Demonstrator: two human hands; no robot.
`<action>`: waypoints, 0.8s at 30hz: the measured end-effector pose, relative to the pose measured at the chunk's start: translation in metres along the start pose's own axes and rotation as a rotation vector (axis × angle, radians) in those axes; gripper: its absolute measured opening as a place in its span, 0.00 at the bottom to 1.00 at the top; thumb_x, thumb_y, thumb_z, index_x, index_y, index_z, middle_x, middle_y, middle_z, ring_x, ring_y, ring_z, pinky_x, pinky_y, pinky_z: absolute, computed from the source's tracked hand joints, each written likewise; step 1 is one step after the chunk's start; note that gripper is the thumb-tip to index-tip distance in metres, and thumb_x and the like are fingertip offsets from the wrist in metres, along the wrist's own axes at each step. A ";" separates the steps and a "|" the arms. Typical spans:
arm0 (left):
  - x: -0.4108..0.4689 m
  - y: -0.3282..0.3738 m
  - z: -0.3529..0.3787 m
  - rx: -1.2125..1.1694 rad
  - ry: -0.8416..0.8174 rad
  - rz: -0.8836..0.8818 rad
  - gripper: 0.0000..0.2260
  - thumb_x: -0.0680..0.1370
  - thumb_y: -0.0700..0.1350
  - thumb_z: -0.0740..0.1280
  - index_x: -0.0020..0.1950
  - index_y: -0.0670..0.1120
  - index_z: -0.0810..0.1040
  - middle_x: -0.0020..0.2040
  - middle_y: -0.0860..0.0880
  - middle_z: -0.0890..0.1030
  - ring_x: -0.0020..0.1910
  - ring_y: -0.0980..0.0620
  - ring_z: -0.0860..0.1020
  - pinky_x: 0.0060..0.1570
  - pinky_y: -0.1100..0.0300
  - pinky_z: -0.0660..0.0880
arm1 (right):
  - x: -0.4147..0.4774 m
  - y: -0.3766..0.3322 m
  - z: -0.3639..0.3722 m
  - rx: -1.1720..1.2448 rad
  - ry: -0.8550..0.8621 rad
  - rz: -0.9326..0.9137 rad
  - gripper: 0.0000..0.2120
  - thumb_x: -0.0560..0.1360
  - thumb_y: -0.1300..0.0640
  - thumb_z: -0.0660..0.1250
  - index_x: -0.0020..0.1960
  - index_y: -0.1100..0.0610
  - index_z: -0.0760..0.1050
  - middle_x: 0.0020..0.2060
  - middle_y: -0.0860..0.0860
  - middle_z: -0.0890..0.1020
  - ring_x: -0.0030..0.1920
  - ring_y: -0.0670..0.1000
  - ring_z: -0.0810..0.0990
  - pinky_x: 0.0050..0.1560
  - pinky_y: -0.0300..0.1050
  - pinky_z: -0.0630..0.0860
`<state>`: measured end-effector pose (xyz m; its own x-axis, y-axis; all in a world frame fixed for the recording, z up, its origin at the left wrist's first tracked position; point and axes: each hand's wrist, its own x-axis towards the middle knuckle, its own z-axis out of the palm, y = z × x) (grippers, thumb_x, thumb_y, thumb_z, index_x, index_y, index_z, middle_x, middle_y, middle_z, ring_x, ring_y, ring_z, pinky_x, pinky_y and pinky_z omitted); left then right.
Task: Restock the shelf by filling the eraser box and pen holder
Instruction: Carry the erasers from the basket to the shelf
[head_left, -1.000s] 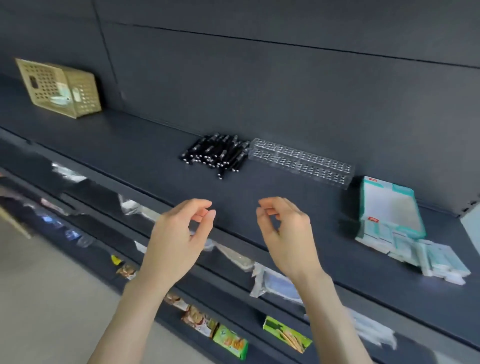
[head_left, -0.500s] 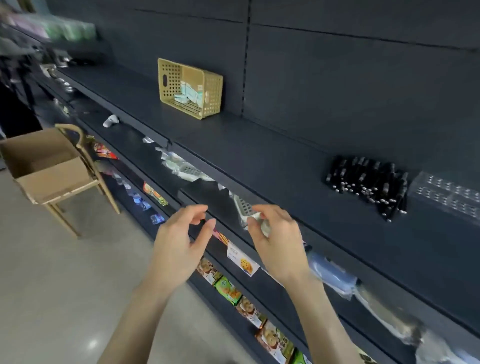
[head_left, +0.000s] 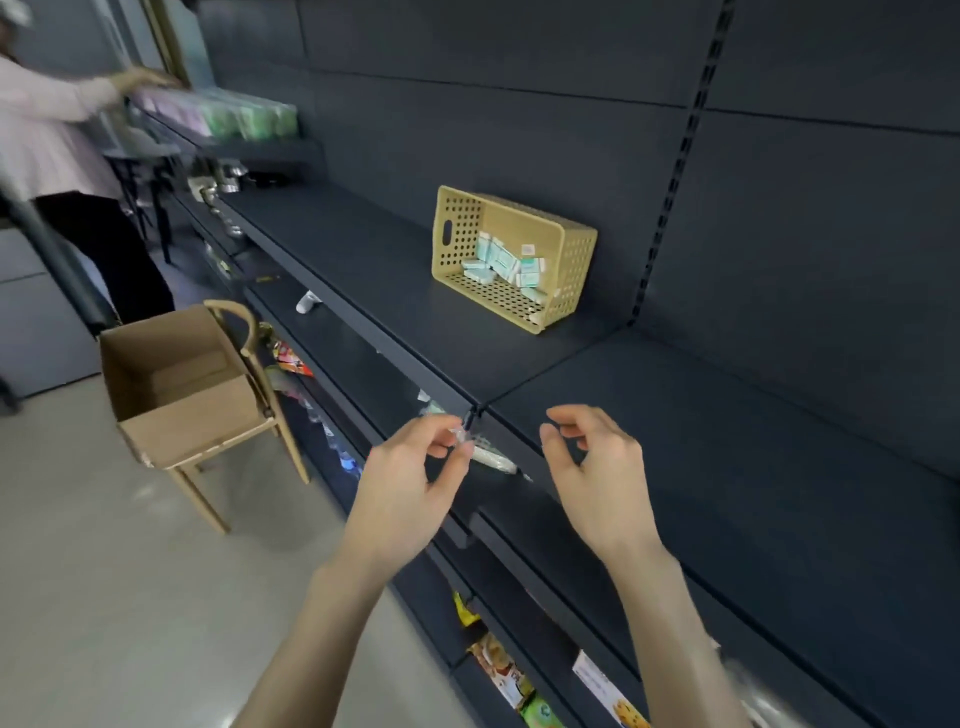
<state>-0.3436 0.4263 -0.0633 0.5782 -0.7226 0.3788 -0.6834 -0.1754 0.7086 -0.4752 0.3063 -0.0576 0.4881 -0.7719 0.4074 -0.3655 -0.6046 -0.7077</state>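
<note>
Turned left along the dark metal shelf (head_left: 363, 249) within the last second. Lost from view by that turn: the heap of black pens, the clear perforated pen holder and the teal-and-white cardboard eraser box, all past the right edge. Brought to upper centre instead: a yellow perforated plastic basket (head_left: 576, 260) on the top shelf, open side toward the camera, with small teal-and-white eraser packs (head_left: 506, 262) heaped inside. Judged as going for stock, erasers first; nothing loaded yet.

Left hand (head_left: 410, 488) and right hand (head_left: 597, 478) raised at lower centre, well short of the basket, fingers loosely curled, grasping nothing, same as before. A clear wrapped packet (head_left: 491, 457) on the lower shelf just behind the left fingertips, not seen pinched.

Counted: one basket; roughly ten eraser packs, too jumbled for an exact figure; two hands; one open brown cardboard box (head_left: 171, 384) on one pale wooden chair (head_left: 244, 332) at left; one other person in a pink top (head_left: 47, 135) at upper left. Pens, holder, eraser box in frame: none.
</note>
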 end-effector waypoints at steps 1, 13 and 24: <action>0.015 -0.010 -0.005 -0.005 0.004 -0.006 0.10 0.78 0.47 0.66 0.58 0.48 0.78 0.47 0.56 0.80 0.47 0.62 0.77 0.45 0.71 0.70 | 0.014 -0.004 0.012 -0.003 -0.008 -0.001 0.10 0.77 0.57 0.64 0.56 0.57 0.77 0.51 0.49 0.80 0.51 0.48 0.76 0.53 0.49 0.74; 0.195 -0.148 -0.041 -0.063 -0.112 0.063 0.11 0.78 0.47 0.66 0.59 0.48 0.78 0.47 0.55 0.81 0.47 0.62 0.78 0.46 0.74 0.70 | 0.157 -0.034 0.160 -0.090 0.072 0.086 0.10 0.77 0.56 0.64 0.56 0.56 0.77 0.51 0.48 0.80 0.51 0.47 0.77 0.53 0.50 0.76; 0.342 -0.194 -0.005 -0.218 -0.374 0.216 0.10 0.78 0.46 0.66 0.58 0.47 0.77 0.48 0.54 0.81 0.48 0.59 0.78 0.54 0.61 0.74 | 0.239 -0.031 0.208 -0.199 0.275 0.340 0.09 0.77 0.56 0.64 0.55 0.57 0.77 0.51 0.49 0.81 0.51 0.47 0.78 0.53 0.50 0.76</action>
<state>-0.0106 0.2165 -0.0677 0.2064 -0.9250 0.3191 -0.6379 0.1201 0.7607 -0.1824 0.1811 -0.0587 0.0964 -0.9393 0.3292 -0.6260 -0.3143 -0.7136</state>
